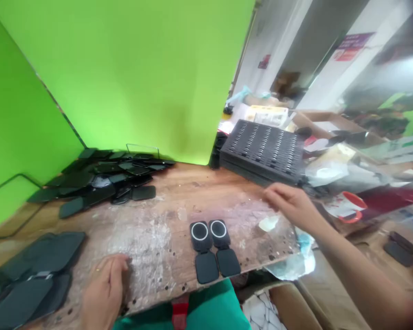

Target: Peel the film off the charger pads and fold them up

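My left hand (105,291) rests palm down on the worn wooden table (165,211) near its front edge, fingers curled, holding nothing. My right hand (291,201) hovers over the table's right side beside a stack of black slotted trays (263,149), fingers loosely bent and empty. Between the hands lie two black hinged parts with white rings (211,250), side by side and opened flat.
A heap of black flat covers (103,181) lies at the back left, and more black covers (27,279) lie at the front left. Green screen walls stand behind. A small pale scrap (268,223) lies near my right hand. A red mug (349,206) and clutter sit right.
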### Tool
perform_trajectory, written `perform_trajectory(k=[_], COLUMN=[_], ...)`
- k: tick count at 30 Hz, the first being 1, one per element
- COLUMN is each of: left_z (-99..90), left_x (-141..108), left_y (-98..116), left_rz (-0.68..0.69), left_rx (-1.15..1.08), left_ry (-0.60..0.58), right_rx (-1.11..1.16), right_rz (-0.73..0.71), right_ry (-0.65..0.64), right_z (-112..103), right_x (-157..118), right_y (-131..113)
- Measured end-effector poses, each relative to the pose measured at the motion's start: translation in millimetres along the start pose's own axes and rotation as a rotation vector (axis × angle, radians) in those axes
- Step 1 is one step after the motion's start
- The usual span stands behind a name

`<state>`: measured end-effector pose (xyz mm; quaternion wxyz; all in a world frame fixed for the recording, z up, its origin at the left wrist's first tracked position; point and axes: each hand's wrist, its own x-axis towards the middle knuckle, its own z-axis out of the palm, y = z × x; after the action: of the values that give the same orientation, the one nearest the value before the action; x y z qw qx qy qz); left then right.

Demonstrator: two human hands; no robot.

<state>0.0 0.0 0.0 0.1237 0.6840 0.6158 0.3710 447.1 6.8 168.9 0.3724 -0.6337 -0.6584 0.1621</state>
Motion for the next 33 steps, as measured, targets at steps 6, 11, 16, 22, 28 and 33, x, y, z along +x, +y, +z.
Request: perform_trajectory(k=[6,11,16,22,28,33], left_z=[2.7,0.9,0.2,2.8,4.3,9.3], left_x=[-4,-6,-9,-7,-4,0], left_y=[13,23,23,16,9,28], left_rz=[-0.003,0.041,0.070,0.090,0.086,0.102], left_rx=[-0.040,-0.092,-0.128,-0.140,-0.121,-0.076], left_ry=[0.058,0.030,0.054,0.019,0.027,-0.029], right_rx=[-0.056,-0.020,-0.030,0.049,0.024,-0.085], right_rz=[-0.274,-0.368,-0.609,-0.652,-0.373,-0.259], right_ry=[-0.415,-0.559,-0.531,-0.362,-0.010,0.111], right_z=[108,193,240,224,169,134], right_x=[1,17,16,-12,-42,-77], right_y=[-41,-60,-103,-109,-34,35])
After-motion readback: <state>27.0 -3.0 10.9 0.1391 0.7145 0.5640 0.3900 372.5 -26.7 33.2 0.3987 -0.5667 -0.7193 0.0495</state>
